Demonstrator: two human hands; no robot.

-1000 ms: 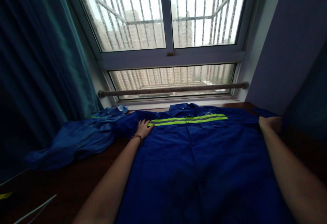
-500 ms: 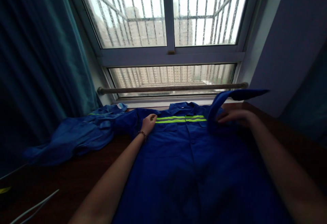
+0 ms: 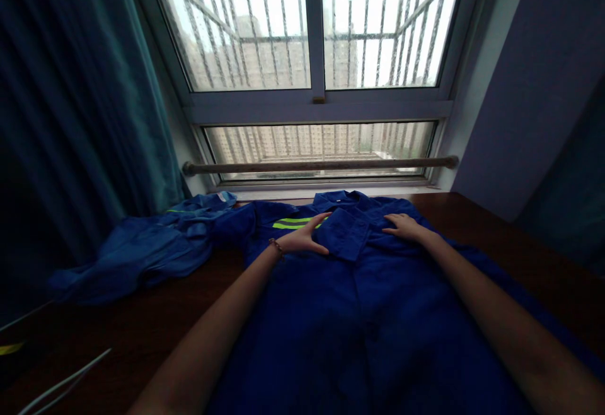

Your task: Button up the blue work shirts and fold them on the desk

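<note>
A blue work jacket (image 3: 312, 301) lies front up before me, its collar towards the window. Its right-hand sleeve (image 3: 343, 235) is folded across the chest, covering part of the yellow-green reflective stripe (image 3: 283, 223). At the cuff end of that sleeve is my left hand (image 3: 302, 237), open, with thumb and fingers spread apart. My right hand (image 3: 405, 227) rests open with its fingers stretched out on the folded cloth near the shoulder. Neither hand grips anything. The jacket's other sleeve (image 3: 234, 226) extends to the left.
Another blue garment (image 3: 137, 254) lies crumpled on the dark wooden surface (image 3: 155, 333) at left. A white cord (image 3: 66, 380) is at the lower left. A horizontal rail (image 3: 321, 166) crosses the window behind the jacket. A blue curtain (image 3: 85, 99) hangs at left.
The raised sleeve at right has come down across the chest. My right hand has let it go and lies on the cloth; my left hand has moved right, from the stripe to the cuff.
</note>
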